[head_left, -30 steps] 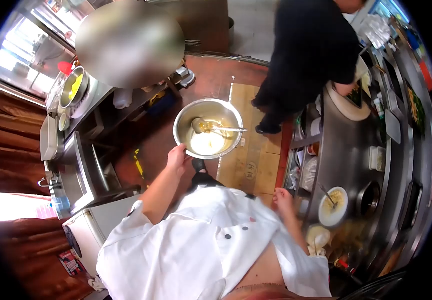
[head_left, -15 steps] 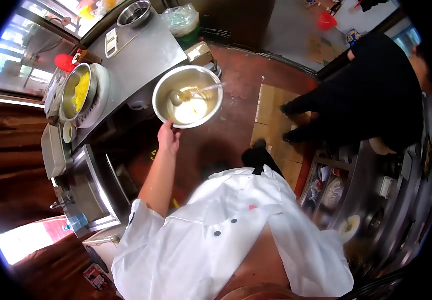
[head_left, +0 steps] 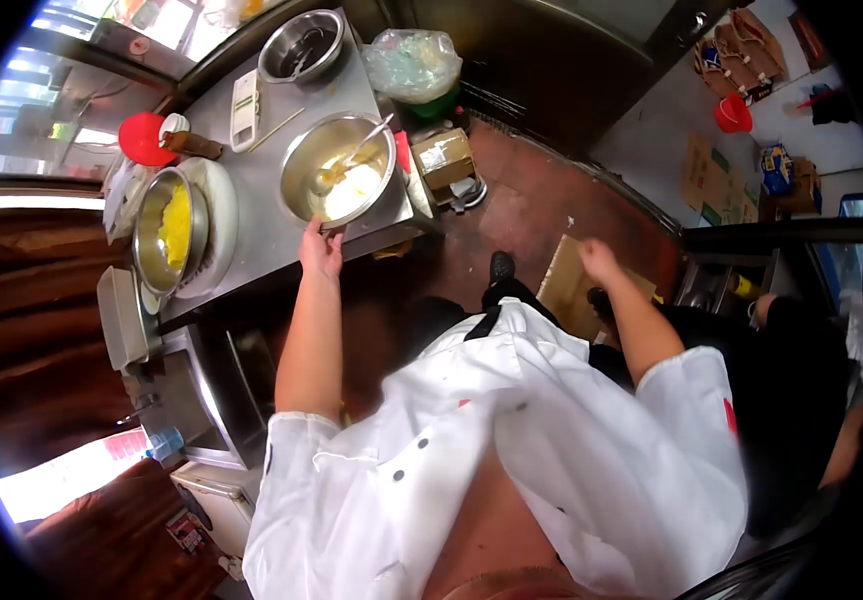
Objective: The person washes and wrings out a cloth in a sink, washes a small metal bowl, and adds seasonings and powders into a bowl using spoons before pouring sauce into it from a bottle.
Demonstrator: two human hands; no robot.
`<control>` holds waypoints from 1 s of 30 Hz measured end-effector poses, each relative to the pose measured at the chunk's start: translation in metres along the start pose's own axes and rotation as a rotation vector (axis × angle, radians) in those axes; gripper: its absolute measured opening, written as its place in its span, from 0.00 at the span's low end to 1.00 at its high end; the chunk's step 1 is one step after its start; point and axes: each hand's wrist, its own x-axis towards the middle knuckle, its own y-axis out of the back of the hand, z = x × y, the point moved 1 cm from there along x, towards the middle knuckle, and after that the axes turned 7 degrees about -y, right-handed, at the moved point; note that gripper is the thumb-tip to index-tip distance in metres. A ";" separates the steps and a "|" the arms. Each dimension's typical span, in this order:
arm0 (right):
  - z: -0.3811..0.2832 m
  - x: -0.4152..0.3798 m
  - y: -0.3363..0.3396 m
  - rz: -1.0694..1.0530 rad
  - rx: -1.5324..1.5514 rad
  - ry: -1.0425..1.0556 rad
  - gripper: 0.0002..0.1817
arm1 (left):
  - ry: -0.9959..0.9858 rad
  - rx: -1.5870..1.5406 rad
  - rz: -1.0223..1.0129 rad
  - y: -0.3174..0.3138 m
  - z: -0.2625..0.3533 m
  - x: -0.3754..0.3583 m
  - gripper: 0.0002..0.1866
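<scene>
Head view. My left hand [head_left: 321, 250] grips the near rim of the round stainless-steel mixing bowl [head_left: 339, 171], which sits at the edge of the grey steel worktop [head_left: 277, 215]; the rim hold steadies it there. A metal ladle [head_left: 352, 160] lies inside, its handle leaning on the far rim, over pale yellow batter. My right hand [head_left: 598, 260] hangs free over the red floor, fingers loose, holding nothing. Beside the bowl: a second steel bowl of yellow food [head_left: 170, 230] on a white plate, a smaller empty steel bowl [head_left: 302, 45], a red lid [head_left: 143, 138]. Half a second ago the bowl was in the air short of the worktop; now it rests on it. A person in black [head_left: 802, 370] stands at right.
</scene>
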 end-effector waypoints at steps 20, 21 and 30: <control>-0.226 0.237 -0.026 -0.504 -0.207 -0.199 0.14 | -0.622 1.501 -0.772 -0.096 -0.067 0.007 0.33; -0.232 0.264 -0.039 -0.484 -0.270 -0.099 0.15 | -0.520 1.555 -0.727 -0.115 -0.075 0.006 0.39; -0.341 0.532 -0.124 -0.473 -0.546 0.301 0.16 | -0.335 1.975 -0.203 -0.197 -0.140 0.013 0.45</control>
